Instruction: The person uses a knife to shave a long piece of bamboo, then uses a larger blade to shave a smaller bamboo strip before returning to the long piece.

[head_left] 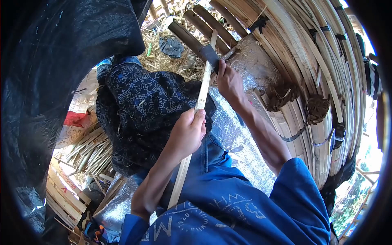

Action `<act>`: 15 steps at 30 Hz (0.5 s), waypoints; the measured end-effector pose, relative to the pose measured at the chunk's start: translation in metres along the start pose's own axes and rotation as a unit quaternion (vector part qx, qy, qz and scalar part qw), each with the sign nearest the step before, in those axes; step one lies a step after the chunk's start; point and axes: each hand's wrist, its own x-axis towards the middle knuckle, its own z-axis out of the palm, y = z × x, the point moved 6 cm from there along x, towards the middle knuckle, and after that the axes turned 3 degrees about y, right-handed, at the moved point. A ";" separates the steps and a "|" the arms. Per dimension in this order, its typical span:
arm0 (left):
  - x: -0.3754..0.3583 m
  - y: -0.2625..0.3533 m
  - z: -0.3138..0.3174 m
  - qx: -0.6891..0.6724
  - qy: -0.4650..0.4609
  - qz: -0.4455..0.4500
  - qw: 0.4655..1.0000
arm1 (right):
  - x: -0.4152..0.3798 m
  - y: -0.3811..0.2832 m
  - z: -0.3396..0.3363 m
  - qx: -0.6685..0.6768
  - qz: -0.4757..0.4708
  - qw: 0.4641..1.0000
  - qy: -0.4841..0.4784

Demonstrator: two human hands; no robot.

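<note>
A long, pale bamboo strip (206,81) runs from near my chest up and away, past my lap. My left hand (188,132) is wrapped round its middle. In my right hand (230,83) is a knife (210,54) with a broad dark blade, which lies across the strip near its far end. Most of the knife's handle is hidden by my fingers. Under the strip, a dark blue patterned cloth (143,98) covers my lap. The strip's far tip shows just beyond the blade, in front of dark bamboo poles (183,34).
Bundled bamboo slats (302,53) stand along the right, with dark coiled bundles (317,109) against them. Shavings (185,61) and a crumpled dark plastic piece (171,47) lie ahead. Thin sticks (92,151) are heaped at left, below a black plastic sheet (81,36). Silver foil sheeting (249,141) covers the ground.
</note>
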 end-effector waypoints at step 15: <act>-0.002 -0.008 -0.001 -0.057 -0.002 -0.039 0.998 | 0.105 0.026 0.004 -0.138 0.007 0.990 0.000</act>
